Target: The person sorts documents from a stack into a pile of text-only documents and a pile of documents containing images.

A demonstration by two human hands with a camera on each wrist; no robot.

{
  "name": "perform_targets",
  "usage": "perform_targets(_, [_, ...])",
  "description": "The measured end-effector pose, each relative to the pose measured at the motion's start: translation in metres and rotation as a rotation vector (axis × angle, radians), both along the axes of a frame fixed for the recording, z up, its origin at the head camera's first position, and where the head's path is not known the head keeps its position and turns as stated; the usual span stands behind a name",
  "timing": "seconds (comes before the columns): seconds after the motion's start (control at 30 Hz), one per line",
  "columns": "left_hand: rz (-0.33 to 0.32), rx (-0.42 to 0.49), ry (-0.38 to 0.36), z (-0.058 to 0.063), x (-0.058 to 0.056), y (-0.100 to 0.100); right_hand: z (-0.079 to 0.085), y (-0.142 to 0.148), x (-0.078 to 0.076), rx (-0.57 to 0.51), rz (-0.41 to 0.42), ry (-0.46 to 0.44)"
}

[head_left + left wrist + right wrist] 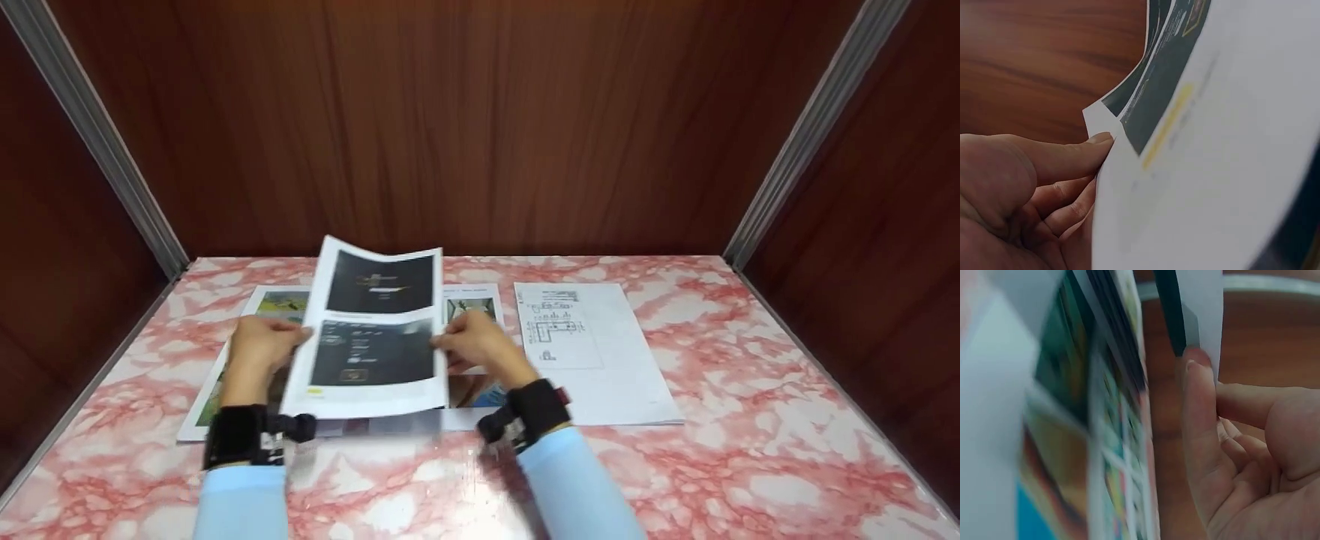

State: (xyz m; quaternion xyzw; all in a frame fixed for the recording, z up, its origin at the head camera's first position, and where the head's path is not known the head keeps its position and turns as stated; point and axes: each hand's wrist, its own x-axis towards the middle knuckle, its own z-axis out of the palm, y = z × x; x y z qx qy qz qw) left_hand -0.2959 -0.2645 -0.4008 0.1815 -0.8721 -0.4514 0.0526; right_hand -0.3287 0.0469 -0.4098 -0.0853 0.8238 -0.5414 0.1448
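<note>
Printed sheet (379,330), left of centre in the frame, pinched at opposite edges in the grip of the left hand (259,349) and the right hand (480,343); handling appears midway, the sheet raised over the desk (750,450), not yet laid down. Colour prints (281,301) beneath are partly covered, their details too small to read.

Held sheet's print (362,346) — illegibly small
</note>
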Motion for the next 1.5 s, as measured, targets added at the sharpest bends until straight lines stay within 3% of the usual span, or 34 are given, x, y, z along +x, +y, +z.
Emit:
perform_targets(0.2, [-0.078,0.085,0.019,0.005,-0.008,0.043,0.004,0.053,-0.007,0.086,-0.040,0.007])
perform_targets(0.33, [-0.104,0.166,0.011,0.001,-0.010,0.062,0.002,0.075,-0.010,0.060,-0.028,-0.039])
perform_targets(0.47, [-0.140,0.156,-0.004,-0.006,-0.013,0.071,0.003,0.089,-0.011,0.047,-0.005,-0.093])
perform_targets(0.63, [-0.166,0.138,-0.019,-0.015,-0.018,0.075,0.002,0.094,-0.014,0.092,0.018,-0.106])
perform_targets(0.8, [-0.192,0.113,-0.029,-0.022,-0.020,0.080,-0.003,0.096,-0.017,0.166,-0.015,-0.073])
perform_targets(1.13, [-0.187,0.079,-0.028,-0.021,-0.021,0.083,-0.012,0.098,-0.016,0.196,-0.044,-0.058])
perform_targets(1.5, [-0.190,0.091,-0.038,-0.024,-0.020,0.081,-0.017,0.096,-0.017,0.209,-0.003,-0.058])
